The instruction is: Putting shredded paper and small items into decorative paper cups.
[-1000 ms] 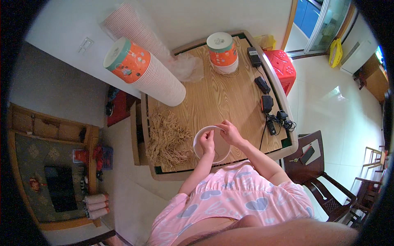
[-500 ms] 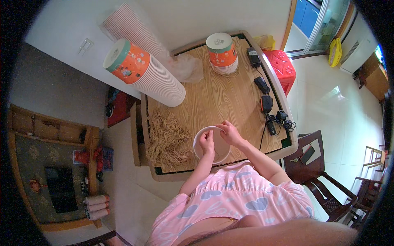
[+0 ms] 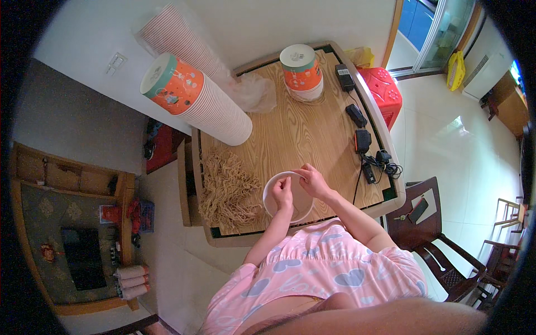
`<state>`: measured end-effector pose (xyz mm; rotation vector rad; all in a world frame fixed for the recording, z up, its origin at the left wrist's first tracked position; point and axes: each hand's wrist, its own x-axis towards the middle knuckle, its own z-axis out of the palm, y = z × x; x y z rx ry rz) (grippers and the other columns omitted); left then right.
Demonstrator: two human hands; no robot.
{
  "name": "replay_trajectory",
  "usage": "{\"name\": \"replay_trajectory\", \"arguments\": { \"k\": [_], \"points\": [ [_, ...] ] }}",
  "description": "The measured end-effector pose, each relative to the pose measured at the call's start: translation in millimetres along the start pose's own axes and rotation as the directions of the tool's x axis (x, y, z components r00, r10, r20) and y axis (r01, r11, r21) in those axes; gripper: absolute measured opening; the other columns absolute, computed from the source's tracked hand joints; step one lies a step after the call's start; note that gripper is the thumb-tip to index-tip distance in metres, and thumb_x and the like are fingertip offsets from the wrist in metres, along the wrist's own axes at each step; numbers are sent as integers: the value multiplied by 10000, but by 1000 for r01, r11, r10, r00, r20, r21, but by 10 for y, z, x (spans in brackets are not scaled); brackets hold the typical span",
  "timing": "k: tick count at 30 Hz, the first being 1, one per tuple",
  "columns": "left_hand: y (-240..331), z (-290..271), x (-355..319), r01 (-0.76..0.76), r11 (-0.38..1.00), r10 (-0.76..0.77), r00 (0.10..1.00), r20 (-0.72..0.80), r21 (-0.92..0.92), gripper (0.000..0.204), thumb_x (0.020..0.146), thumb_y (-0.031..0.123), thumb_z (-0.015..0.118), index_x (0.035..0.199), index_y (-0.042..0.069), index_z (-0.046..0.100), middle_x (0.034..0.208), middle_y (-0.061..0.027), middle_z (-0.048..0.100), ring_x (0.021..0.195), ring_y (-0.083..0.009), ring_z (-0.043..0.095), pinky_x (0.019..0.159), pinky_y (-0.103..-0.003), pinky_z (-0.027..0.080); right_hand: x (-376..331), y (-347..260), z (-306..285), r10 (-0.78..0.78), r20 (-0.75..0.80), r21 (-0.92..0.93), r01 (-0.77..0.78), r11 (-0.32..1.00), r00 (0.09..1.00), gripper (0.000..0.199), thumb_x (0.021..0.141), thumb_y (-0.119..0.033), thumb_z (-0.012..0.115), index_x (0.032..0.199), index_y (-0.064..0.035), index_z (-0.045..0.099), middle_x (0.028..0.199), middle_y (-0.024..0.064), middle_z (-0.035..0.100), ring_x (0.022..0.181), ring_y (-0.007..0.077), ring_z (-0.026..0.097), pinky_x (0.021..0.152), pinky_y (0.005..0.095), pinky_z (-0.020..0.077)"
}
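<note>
A white paper tub (image 3: 303, 207) stands open end up at the near edge of the table, against my pink dress. My left hand (image 3: 282, 191) reaches over its inside with the fingertips pinched together near the far wall; whatever they hold is too small to make out. My right hand (image 3: 314, 182) is closed on the tub's far right rim, thumb and fingers pressed together. Left of the tub lies a heap of tangled tan cords (image 3: 228, 192).
A tall leaning stack of tubs (image 3: 215, 111), its end one orange and green, stands at the left. A shorter upside-down stack (image 3: 302, 75) is at the back. Black adapters with cables (image 3: 363, 142) line the right edge. A red stool (image 3: 381, 92) stands beyond.
</note>
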<state>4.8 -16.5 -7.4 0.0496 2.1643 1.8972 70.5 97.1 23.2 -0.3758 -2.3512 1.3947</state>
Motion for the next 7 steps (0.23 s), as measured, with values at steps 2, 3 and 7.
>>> {"name": "replay_trajectory", "arguments": {
  "k": [2,3,7],
  "points": [
    [-3,8,5,-10,1000,10,1000,2,-22,95,793,112,614,789,18,626,745,4,593,670,-76,500,624,-228,408,2,4,3,2,2,-3,-2,1000,1000,369,685,34,515,1026,-80,597,852,134,514,811,298,531,709,354,455],
    [-13,7,8,-19,999,19,1000,4,-44,96,793,113,615,785,19,626,742,6,591,670,-75,498,622,-227,404,4,4,7,0,3,-1,0,1000,1000,369,685,33,516,1027,-81,597,856,134,515,813,298,532,709,354,457],
    [-16,-1,8,2,999,-3,1000,-19,-48,101,793,118,616,783,17,625,741,6,590,677,-76,497,628,-226,403,3,10,9,9,7,-6,-9,1000,1000,369,686,30,520,1029,-82,596,868,134,516,823,298,535,714,357,460]
  ]
}}
